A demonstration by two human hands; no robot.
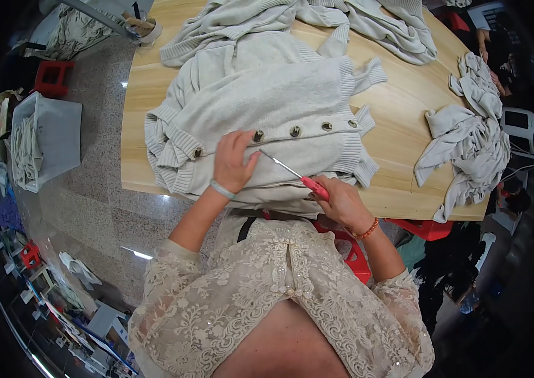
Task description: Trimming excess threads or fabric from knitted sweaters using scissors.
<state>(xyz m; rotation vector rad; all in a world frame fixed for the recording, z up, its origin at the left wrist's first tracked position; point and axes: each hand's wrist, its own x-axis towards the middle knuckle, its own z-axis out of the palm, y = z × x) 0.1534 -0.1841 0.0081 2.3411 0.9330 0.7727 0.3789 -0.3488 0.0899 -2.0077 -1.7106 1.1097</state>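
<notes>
Red-handled snips (292, 171), tip aimed up-left along cardigan (279, 107), right hand (342, 203) fingers gripping handle, left hand (234, 160) fingers flat

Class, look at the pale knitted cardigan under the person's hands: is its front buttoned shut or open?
Buttoned shut along the visible stretch: the cardigan lies flat on the table, its buttons in a row along the closed placket.

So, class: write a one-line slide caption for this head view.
Left hand pins a buttoned cream cardigan; right hand holds red-handled scissors.

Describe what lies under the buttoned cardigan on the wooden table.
Under the buttoned cardigan, more folded pale knit layers show at its left edge and near edge, resting on the wooden table. The left hand presses on top. How many layers lie beneath is hidden.
</notes>
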